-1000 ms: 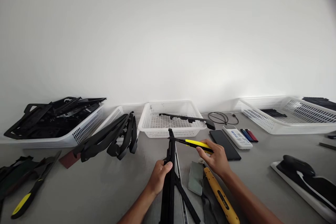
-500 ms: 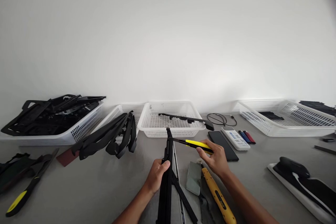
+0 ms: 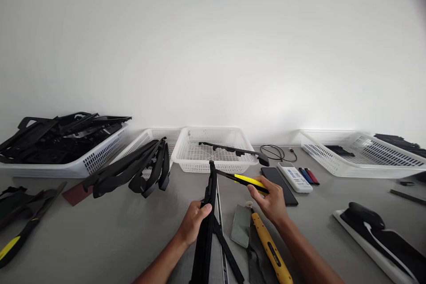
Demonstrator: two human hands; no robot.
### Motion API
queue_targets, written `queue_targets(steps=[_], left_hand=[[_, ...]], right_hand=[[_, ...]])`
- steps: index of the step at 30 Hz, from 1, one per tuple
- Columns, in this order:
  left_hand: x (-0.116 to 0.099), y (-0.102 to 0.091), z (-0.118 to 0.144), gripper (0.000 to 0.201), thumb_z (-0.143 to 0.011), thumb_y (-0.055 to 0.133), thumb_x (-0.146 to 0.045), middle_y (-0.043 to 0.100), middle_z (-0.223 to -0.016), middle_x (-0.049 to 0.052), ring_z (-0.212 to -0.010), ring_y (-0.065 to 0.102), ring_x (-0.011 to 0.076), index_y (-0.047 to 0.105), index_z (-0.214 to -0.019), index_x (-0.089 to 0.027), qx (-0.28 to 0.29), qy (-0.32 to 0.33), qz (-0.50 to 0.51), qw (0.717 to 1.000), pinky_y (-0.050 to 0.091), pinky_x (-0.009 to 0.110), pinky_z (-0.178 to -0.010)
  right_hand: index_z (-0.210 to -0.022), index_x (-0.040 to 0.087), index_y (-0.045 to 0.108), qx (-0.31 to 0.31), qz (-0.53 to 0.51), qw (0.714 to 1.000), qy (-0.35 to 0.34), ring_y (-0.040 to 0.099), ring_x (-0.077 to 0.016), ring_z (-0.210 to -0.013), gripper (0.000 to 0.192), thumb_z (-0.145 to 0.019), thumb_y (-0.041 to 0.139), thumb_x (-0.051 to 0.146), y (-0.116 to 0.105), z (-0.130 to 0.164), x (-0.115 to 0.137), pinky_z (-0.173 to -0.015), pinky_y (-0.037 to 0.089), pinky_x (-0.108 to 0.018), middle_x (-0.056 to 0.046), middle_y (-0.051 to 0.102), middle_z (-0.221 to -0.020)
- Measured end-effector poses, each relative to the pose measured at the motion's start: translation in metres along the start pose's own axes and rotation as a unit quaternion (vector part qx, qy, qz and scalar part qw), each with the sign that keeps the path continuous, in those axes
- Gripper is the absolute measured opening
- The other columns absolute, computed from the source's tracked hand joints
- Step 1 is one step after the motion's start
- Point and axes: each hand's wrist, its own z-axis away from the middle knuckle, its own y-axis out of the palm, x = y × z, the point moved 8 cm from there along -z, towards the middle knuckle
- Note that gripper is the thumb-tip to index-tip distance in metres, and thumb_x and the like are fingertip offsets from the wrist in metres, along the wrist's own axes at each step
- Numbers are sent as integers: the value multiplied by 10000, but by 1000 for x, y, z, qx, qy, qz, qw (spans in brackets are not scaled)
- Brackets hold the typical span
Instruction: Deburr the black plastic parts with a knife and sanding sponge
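Note:
My left hand point(image 3: 196, 221) is closed around a long black plastic strip point(image 3: 203, 244), thumb on top, its narrow end pointing away from me. In my right hand point(image 3: 273, 199) is a yellow and black utility knife point(image 3: 250, 182), its blade reaching left to the strip's far end; whether it touches cannot be made out. Beneath my hands lie another thin black strip point(image 3: 229, 250) and a metal ruler-like bar point(image 3: 219, 213). Right of them rest a grey-green flat block point(image 3: 241, 225) and a yellow-handled tool point(image 3: 271, 248).
At the back stand white baskets: one heaped with black parts point(image 3: 106, 155), one point(image 3: 186, 166) with a single strip across it, another point(image 3: 336, 166) at right. Curved black parts point(image 3: 133, 168), pliers-like tool point(image 3: 23, 235), a phone point(image 3: 281, 186), a white device point(image 3: 294, 177) and a cable point(image 3: 273, 151) lie around.
The whole scene has shifted slightly left as the camera turned. Both hands keep their holds, and the knife stays at the strip's far end.

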Motion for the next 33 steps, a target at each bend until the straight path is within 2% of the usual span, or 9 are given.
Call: queue_targets(steps=[5,10,20,26,33], left_hand=[[-5,2,1,652,-826,626,-786,392,-537,-41,-510,371,112,430,-566,-222,3,-5,-3,1000,287,269,-517],[-6,2,2,644,-835,625,-773,431,-539,-22,-509,402,124,476,-559,-211,7,-8,-7,1000,289,274,-512],[1,0,0,625,-835,646,-756,481,-538,-13,-510,448,133,522,-576,-201,1,-6,1,1000,325,273,-511],[1,1,0,632,-846,635,-757,432,-530,-25,-503,411,125,487,-566,-210,10,-4,2,1000,297,273,-504],[-5,5,-2,624,-792,662,-773,356,-611,-49,-579,335,118,402,-626,-230,24,6,-7,1000,269,273,-549]], right_hand=[[-857,192,704,0,4,1000,6,608,-161,-586,303,-961,633,468,0,-2,0,-581,450,-244,-2,666,-684],[-855,190,703,-14,7,1000,10,617,-165,-594,304,-958,635,468,-4,-1,-2,-583,457,-247,-11,678,-699],[-867,188,708,25,-24,999,-25,611,-167,-566,266,-950,649,433,4,2,7,-542,453,-247,-10,674,-684],[-870,196,710,6,-4,1000,-23,601,-159,-564,252,-958,650,424,2,2,6,-542,451,-241,-7,679,-689],[-927,205,713,-34,29,998,-36,651,-171,-646,235,-956,676,435,0,3,1,-626,504,-248,-25,722,-794]])
